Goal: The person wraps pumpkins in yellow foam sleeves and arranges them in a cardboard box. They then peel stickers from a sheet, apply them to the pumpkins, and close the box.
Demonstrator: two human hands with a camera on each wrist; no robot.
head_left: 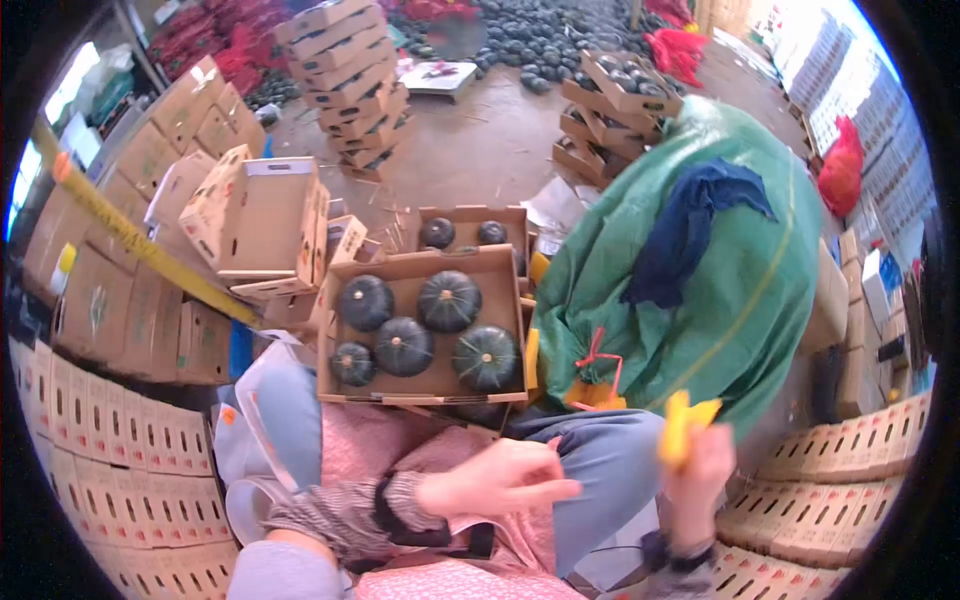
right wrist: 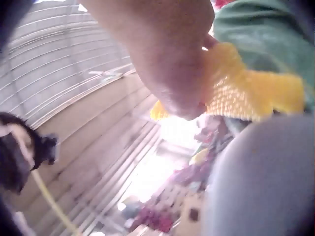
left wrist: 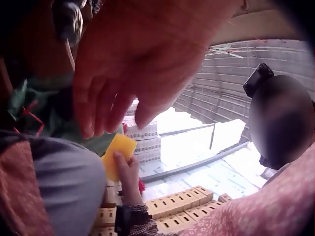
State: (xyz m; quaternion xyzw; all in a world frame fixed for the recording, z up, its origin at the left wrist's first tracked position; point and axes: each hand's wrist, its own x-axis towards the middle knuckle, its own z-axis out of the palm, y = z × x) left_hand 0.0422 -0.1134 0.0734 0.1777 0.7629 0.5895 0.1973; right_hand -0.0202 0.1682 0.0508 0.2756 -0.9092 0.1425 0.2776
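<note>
My right hand [head_left: 698, 482] is raised over the right knee and pinches a yellow foam net sleeve [head_left: 684, 425]. In the right wrist view the mesh of the sleeve [right wrist: 234, 91] shows, spreading out past the fingers. Nothing is held in my left hand [head_left: 500, 478], which hovers above the lap with its fingers loosely extended. In front of the knees, a cardboard box [head_left: 424, 397] holds several dark green pumpkins [head_left: 404, 346] of different sizes, lying apart or side by side on its bottom.
Behind that box stands another box [head_left: 470, 212] with small pumpkins. A large green sack [head_left: 740, 290] with a dark blue cloth [head_left: 690, 225] on it fills the right. Empty cartons [head_left: 262, 220] and a stack of trays [head_left: 350, 85] stand left. More pumpkins [head_left: 540, 45] cover the far floor.
</note>
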